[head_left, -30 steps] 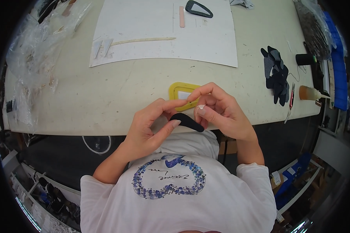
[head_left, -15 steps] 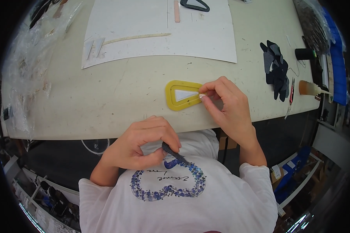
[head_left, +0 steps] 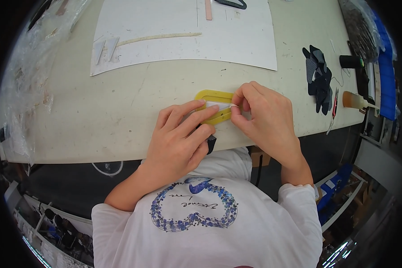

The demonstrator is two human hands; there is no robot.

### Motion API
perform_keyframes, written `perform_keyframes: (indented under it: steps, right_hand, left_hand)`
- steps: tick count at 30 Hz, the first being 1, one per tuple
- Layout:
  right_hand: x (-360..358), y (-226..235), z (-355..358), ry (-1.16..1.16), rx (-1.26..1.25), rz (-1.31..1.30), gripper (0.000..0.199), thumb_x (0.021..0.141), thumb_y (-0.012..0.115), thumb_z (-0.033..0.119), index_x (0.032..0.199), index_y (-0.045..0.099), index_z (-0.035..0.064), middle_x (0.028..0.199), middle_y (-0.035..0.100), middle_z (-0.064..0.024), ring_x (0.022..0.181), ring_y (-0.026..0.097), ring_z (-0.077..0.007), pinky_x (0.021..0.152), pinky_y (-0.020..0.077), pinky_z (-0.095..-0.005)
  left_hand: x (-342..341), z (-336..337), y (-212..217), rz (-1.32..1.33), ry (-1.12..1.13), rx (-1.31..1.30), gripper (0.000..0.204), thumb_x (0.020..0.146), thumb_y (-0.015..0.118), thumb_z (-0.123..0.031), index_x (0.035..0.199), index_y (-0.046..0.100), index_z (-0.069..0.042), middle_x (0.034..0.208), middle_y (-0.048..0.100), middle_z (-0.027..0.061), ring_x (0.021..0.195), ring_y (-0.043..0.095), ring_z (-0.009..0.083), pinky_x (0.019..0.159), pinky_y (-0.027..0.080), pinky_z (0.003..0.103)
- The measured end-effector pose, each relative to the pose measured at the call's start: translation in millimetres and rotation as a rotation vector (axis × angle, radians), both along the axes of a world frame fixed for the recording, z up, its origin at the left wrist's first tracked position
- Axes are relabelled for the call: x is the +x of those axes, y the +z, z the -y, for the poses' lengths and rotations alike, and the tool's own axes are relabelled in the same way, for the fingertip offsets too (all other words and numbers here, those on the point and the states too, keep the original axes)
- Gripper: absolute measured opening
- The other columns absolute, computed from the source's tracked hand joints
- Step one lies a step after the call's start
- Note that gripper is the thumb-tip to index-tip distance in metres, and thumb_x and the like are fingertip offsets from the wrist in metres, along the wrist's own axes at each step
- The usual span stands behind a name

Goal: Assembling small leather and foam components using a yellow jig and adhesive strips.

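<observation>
A yellow teardrop-shaped frame lies flat near the table's front edge, with a white triangular piece in its middle opening. My left hand reaches over its left end, fingertips pressing on the frame and the white piece. Under those fingers the end of a dark ribbed strip sticks out, tucked in the hand; the rest of it is hidden. At the frame's narrow right end, my right hand pinches a small white bit between thumb and forefinger, at the tip of the triangle.
A white board holds thin strips, small triangular pieces and a black loop. On the right lie dark gloves, a red-handled cutter, an amber bottle and a black spool. Clear plastic sheeting covers the left side.
My left hand has moved up and right from above my lap onto the yellow frame, bringing the dark strip along. My right hand stays at the frame's narrow end, still pinching the white bit.
</observation>
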State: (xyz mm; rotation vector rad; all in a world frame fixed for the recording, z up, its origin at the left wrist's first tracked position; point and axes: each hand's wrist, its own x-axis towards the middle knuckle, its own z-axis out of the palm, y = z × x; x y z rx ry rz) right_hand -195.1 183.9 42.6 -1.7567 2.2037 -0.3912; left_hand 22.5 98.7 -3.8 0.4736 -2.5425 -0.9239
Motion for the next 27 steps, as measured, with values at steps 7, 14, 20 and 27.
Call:
perform_keyframes:
  steps: [7, 14, 20, 27]
  right_hand:
    - [2.8, 9.2, 2.9, -0.108, 0.081, 0.202, 0.013, 0.087, 0.079, 0.012, 0.089, 0.067, 0.0088, 0.078, 0.068, -0.0025, 0.066, 0.068, -0.0198, 0.062, 0.0533, -0.0366]
    - [-13.2, 4.0, -9.7, -0.237, 0.101, 0.659, 0.01, 0.094, 0.074, 0.006, 0.104, 0.075, 0.0045, 0.078, 0.067, -0.0048, 0.069, 0.067, -0.0167, 0.066, 0.0532, -0.0311]
    - [-9.5, -12.8, -19.0, -0.113, -0.129, 0.418, 0.02, 0.097, 0.07, -0.001, 0.112, 0.081, 0.0076, 0.094, 0.071, -0.008, 0.086, 0.069, -0.0225, 0.075, 0.0551, -0.0333]
    - [-11.4, -22.5, -31.2, -0.051, -0.135, 0.338, 0.033, 0.089, 0.073, -0.004, 0.114, 0.083, 0.0154, 0.096, 0.066, -0.0061, 0.087, 0.065, -0.0238, 0.079, 0.0542, -0.0364]
  left_hand:
    - [-1.0, 0.1, -2.4, -0.007, 0.012, -0.004, 0.024, 0.078, 0.072, -0.001, 0.1, 0.071, -0.011, 0.143, 0.072, 0.0013, 0.136, 0.063, 0.0299, 0.108, 0.043, 0.048]
    - [-0.2, 2.0, -1.2, -0.015, 0.011, -0.01, 0.024, 0.08, 0.076, -0.003, 0.101, 0.067, -0.011, 0.14, 0.07, 0.0022, 0.136, 0.061, 0.0269, 0.106, 0.044, 0.048]
    - [0.1, 1.4, -1.5, 0.011, 0.016, 0.021, 0.024, 0.078, 0.071, 0.0, 0.099, 0.07, -0.011, 0.142, 0.072, 0.0013, 0.135, 0.063, 0.0303, 0.108, 0.043, 0.047]
    - [-4.5, 0.5, -0.2, 0.016, 0.019, -0.003, 0.022, 0.078, 0.071, -0.001, 0.098, 0.068, -0.011, 0.138, 0.072, 0.0016, 0.133, 0.062, 0.0301, 0.106, 0.043, 0.048]
